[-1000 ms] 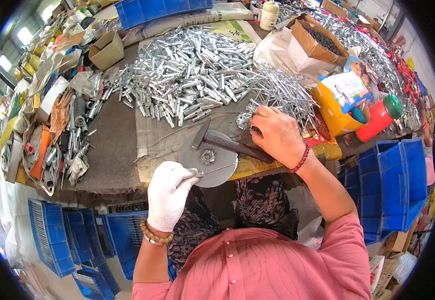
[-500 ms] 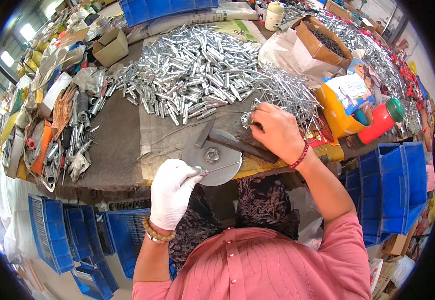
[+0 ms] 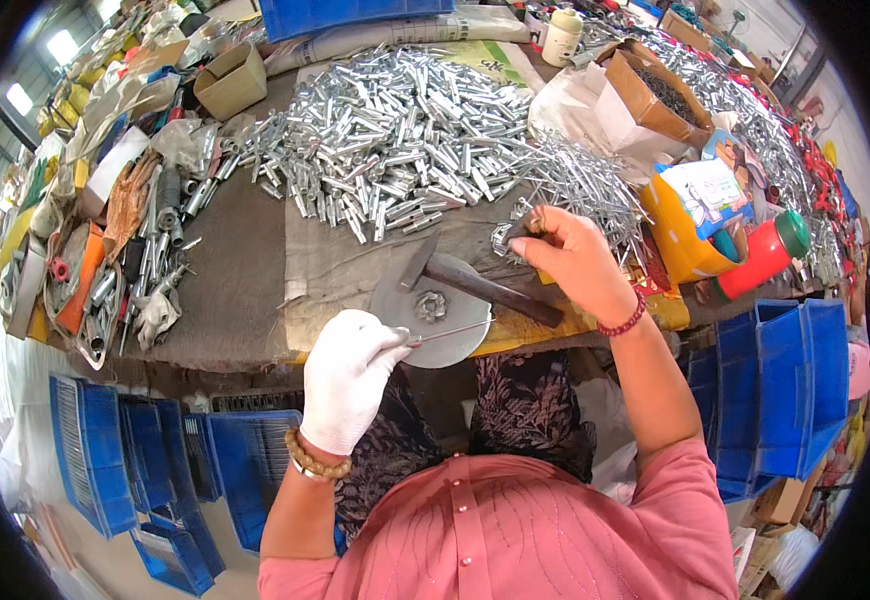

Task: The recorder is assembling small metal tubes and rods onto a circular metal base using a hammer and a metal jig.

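My left hand (image 3: 350, 375), in a white knit glove, pinches a thin metal rod (image 3: 460, 330) that points right across the near part of a round grey metal disc (image 3: 460, 348). A small rough lump of metal (image 3: 430, 306) sits at the disc's middle. The hammer (image 3: 490, 291) rests with its head over the disc and its dark handle toward the right. My bare right hand (image 3: 585, 262) is closed beside a few small wire-like metal pieces (image 3: 502, 238), thumb toward the curled fingers; what lies between the fingertips is too small to make out.
Beyond the hands lies a big heap of silvery metal sleeves (image 3: 405, 140), with thin metal pins (image 3: 585, 190) to its right. A yellow container (image 3: 680, 240) and a red bottle (image 3: 755, 260) stand at right. Tools (image 3: 160, 240) crowd the left; blue bins (image 3: 785, 390) flank the bench.
My right hand has shifted slightly right and down, its fingers moving a little apart from the small metal pieces. My left hand keeps its hold on the rod; the whole view has shifted slightly.
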The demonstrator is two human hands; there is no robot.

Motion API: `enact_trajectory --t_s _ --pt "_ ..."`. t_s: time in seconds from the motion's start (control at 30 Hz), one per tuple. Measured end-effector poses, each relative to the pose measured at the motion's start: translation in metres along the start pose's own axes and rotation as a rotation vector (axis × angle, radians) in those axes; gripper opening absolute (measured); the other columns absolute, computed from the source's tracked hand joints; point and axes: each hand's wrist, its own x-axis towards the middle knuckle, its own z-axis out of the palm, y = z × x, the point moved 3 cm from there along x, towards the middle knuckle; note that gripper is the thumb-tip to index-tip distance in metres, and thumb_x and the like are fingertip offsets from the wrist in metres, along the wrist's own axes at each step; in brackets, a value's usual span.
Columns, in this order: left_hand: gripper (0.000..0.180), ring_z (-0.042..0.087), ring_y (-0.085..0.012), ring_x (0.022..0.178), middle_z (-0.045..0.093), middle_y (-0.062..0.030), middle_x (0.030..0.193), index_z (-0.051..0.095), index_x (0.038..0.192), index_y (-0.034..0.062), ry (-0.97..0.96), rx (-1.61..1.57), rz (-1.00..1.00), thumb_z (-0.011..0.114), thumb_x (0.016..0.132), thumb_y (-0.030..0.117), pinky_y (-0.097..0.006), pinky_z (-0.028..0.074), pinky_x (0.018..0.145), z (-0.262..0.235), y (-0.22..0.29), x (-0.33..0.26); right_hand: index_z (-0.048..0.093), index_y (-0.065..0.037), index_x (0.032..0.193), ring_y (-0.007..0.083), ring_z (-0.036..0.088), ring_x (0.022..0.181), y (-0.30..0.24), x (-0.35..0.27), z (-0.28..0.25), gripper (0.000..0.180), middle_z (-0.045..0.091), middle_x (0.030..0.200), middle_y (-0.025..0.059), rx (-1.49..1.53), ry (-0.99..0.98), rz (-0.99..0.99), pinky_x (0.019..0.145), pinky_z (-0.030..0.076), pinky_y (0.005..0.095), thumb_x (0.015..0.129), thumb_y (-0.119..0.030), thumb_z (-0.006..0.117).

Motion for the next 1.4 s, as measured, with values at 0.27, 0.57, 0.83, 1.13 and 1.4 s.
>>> enact_trajectory --t_s 0.27,0.57,0.83,1.13,1.4 --pt "0.011 0.065 -0.0302 0.091 0.068 -0.0087 0.088 0.076 0.092 0.0043 -0.003 0.039 0.018 0.080 0.081 0.004 -0.038 0.051 0.082 0.002 -0.001 0.000 0.070 -0.003 0.091 0.0373 0.058 0.104 -0.059 -0.050 0.071 0.017 0.060 0.103 0.0132 -0.106 0.116 -0.577 0.095 0.042 0.0467 0.080 -0.010 0.081" --pt "0.014 0.064 -0.0338 0.090 0.066 -0.0126 0.090 0.074 0.093 0.0028 0.030 0.020 0.041 0.080 0.081 0.006 -0.041 0.052 0.082 0.001 -0.001 -0.002 0.068 -0.002 0.095 0.0385 0.058 0.111 -0.051 -0.055 0.093 0.025 0.062 0.111 0.0139 -0.138 0.058 -0.586 0.101 0.042 0.0478 0.078 -0.008 0.085" --pt "0.014 0.065 -0.0339 0.090 0.066 -0.0124 0.089 0.075 0.094 0.0032 0.004 0.082 0.066 0.080 0.081 0.008 -0.041 0.052 0.082 0.001 -0.001 0.000 0.069 -0.004 0.089 0.0329 0.062 0.111 -0.068 -0.059 0.093 0.011 0.064 0.109 0.0097 -0.329 0.135 -0.714 0.106 0.045 0.0497 0.083 -0.009 0.077" --pt "0.012 0.065 -0.0321 0.091 0.067 -0.0112 0.090 0.077 0.095 0.0038 0.013 0.040 0.048 0.080 0.083 0.007 -0.039 0.052 0.081 0.002 -0.003 -0.001 0.072 -0.003 0.100 0.0341 0.067 0.105 -0.062 -0.057 0.048 0.021 0.069 0.113 0.0128 -0.596 0.156 -0.558 0.094 0.051 0.0475 0.083 -0.012 0.079" --pt "0.011 0.064 -0.0307 0.089 0.067 -0.0104 0.089 0.077 0.095 0.0030 -0.025 0.031 0.011 0.079 0.085 0.005 -0.038 0.051 0.080 0.001 -0.003 0.002 0.074 -0.004 0.105 0.0320 0.068 0.084 -0.044 -0.074 0.031 0.020 0.063 0.105 0.0109 -0.351 0.127 -0.464 0.068 0.056 0.0417 0.086 -0.005 0.074"
